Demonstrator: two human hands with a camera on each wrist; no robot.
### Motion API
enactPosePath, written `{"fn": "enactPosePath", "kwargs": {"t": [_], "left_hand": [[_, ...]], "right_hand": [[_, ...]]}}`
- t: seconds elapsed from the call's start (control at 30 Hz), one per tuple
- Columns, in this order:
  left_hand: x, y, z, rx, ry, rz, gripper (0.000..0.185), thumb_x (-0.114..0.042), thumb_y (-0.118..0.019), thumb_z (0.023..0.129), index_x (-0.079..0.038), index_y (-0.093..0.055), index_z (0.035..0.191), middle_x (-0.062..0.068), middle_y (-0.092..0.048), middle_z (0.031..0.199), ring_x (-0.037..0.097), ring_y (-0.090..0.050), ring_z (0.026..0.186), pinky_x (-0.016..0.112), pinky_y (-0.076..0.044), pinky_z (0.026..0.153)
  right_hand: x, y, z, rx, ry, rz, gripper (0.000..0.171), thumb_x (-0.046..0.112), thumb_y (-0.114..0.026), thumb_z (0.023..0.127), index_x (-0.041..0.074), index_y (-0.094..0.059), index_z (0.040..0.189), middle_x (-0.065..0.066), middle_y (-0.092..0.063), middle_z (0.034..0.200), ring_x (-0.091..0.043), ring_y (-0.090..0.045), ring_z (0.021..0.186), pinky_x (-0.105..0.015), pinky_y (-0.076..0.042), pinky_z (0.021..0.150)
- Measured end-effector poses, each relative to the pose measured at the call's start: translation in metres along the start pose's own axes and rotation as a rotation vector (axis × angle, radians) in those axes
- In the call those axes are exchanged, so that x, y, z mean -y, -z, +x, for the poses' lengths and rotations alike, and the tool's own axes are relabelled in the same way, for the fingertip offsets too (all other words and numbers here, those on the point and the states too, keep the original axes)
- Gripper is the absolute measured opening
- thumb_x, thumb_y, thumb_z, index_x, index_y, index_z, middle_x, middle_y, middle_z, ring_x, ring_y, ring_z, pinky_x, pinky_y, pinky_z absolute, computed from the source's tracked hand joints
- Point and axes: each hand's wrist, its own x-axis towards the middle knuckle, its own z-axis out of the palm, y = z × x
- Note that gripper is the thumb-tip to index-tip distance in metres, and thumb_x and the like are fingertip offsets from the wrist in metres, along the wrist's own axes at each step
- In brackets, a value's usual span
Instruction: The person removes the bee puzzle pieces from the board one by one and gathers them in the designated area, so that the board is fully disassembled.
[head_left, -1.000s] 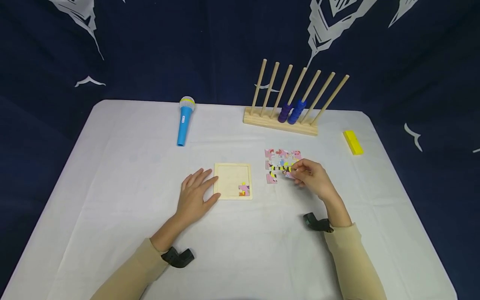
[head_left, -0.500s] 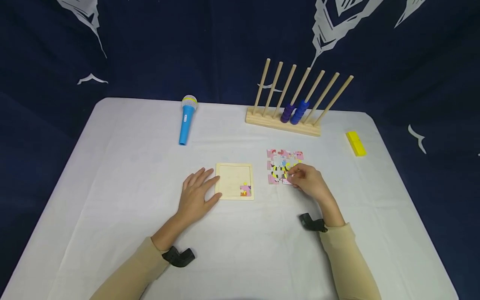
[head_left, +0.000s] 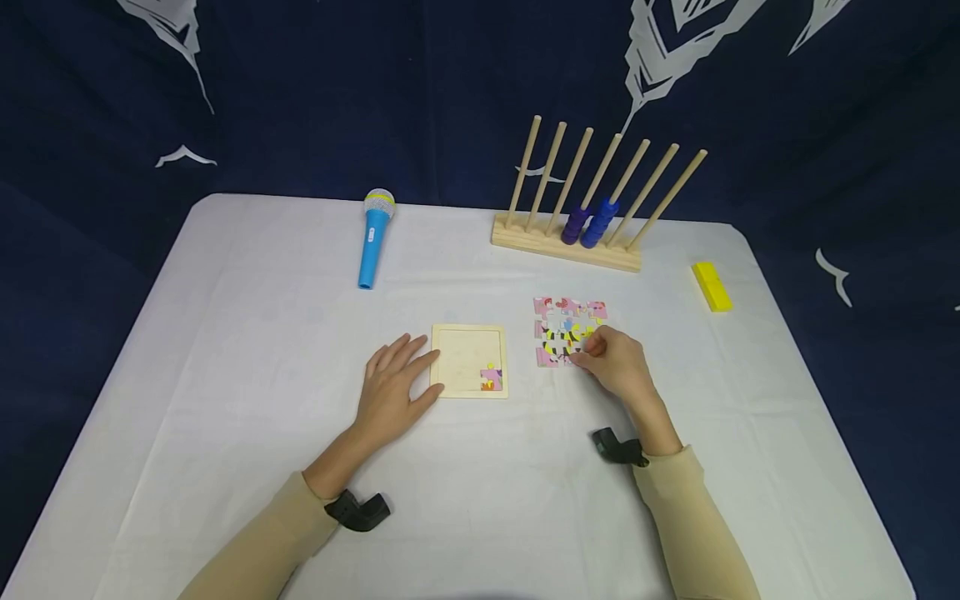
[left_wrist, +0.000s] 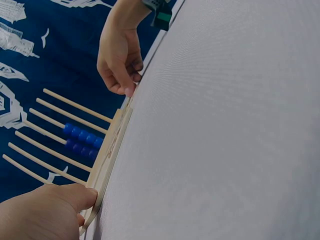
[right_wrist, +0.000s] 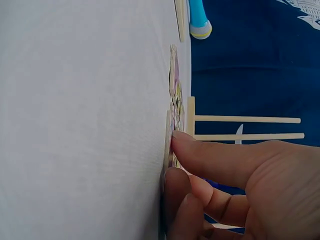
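Note:
A square wooden puzzle tray (head_left: pixel 459 358) lies mid-table with one pink piece (head_left: pixel 491 380) in its near right corner. My left hand (head_left: pixel 405 371) lies flat beside it, fingertips against the tray's left edge; the left wrist view shows the same contact between the hand (left_wrist: pixel 47 212) and the tray (left_wrist: pixel 111 155). To the right lies a cluster of pink and yellow puzzle pieces (head_left: pixel 561 327). My right hand (head_left: pixel 591 352) pinches a piece at the cluster's near right corner. In the right wrist view the thumb and fingers (right_wrist: pixel 200 172) curl on that piece's edge (right_wrist: pixel 169 135).
A blue toy microphone (head_left: pixel 371 242) lies at the back left. A wooden peg rack (head_left: pixel 570 242) with blue beads (head_left: pixel 588 223) stands at the back. A yellow block (head_left: pixel 711 286) sits at the far right. The white table (head_left: pixel 225 375) has dark cloth behind it.
My right hand has shifted slightly left along the near edge of the piece cluster, still pinching a piece. The left hand and the tray have not moved.

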Motion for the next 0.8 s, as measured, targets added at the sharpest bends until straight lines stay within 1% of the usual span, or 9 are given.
{"fn": "enactPosePath", "kwargs": {"t": [0.2, 0.37, 0.5, 0.63, 0.73, 0.8], "left_hand": [[0.0, 0.0, 0.0, 0.002, -0.001, 0.005, 0.046, -0.035, -0.062, 0.08, -0.012, -0.056, 0.12, 0.009, -0.043, 0.135, 0.027, -0.027, 0.13, 0.05, -0.014, 0.103], [0.0, 0.001, 0.0, 0.004, -0.001, 0.002, 0.046, -0.035, -0.061, 0.08, -0.012, -0.056, 0.12, 0.009, -0.043, 0.135, 0.027, -0.027, 0.13, 0.049, -0.014, 0.103], [0.0, 0.002, 0.0, 0.005, 0.002, 0.0, 0.046, -0.035, -0.061, 0.081, -0.012, -0.056, 0.121, 0.009, -0.042, 0.135, 0.028, -0.027, 0.13, 0.05, -0.014, 0.103], [0.0, 0.002, 0.0, 0.001, -0.001, -0.001, 0.047, -0.035, -0.062, 0.08, -0.012, -0.056, 0.12, 0.01, -0.043, 0.135, 0.028, -0.027, 0.129, 0.05, -0.014, 0.102], [0.0, 0.002, 0.0, -0.001, -0.006, -0.002, 0.047, -0.035, -0.063, 0.079, -0.012, -0.057, 0.119, 0.01, -0.043, 0.134, 0.029, -0.027, 0.129, 0.051, -0.014, 0.102], [-0.001, 0.001, 0.0, -0.001, -0.005, 0.0, 0.047, -0.035, -0.063, 0.079, -0.011, -0.057, 0.119, 0.011, -0.044, 0.134, 0.03, -0.028, 0.129, 0.051, -0.014, 0.102]], "right_hand": [[0.003, 0.008, -0.002, 0.005, 0.028, 0.034, 0.021, 0.023, -0.068, 0.077, 0.006, -0.056, 0.081, -0.008, -0.058, 0.073, -0.019, -0.052, 0.065, -0.027, -0.041, 0.055], [0.005, 0.02, -0.001, -0.006, 0.07, 0.139, 0.019, 0.018, -0.066, 0.079, 0.005, -0.058, 0.091, -0.009, -0.058, 0.081, -0.021, -0.053, 0.071, -0.029, -0.043, 0.059], [0.008, 0.023, 0.002, 0.011, 0.082, 0.246, 0.024, 0.017, -0.064, 0.081, 0.004, -0.058, 0.099, -0.009, -0.055, 0.087, -0.02, -0.052, 0.074, -0.026, -0.044, 0.06], [0.029, 0.023, -0.005, 0.054, 0.099, 0.354, 0.026, 0.011, -0.062, 0.082, -0.002, -0.057, 0.103, -0.013, -0.054, 0.089, -0.023, -0.052, 0.075, -0.021, -0.043, 0.059], [0.048, 0.019, -0.013, 0.097, 0.117, 0.397, 0.026, 0.006, -0.061, 0.081, -0.005, -0.056, 0.104, -0.018, -0.055, 0.091, -0.026, -0.053, 0.075, -0.02, -0.044, 0.058], [0.056, 0.011, -0.014, 0.128, 0.123, 0.42, 0.028, 0.006, -0.062, 0.08, -0.005, -0.055, 0.105, -0.02, -0.056, 0.094, -0.027, -0.055, 0.076, -0.021, -0.045, 0.059]]}}
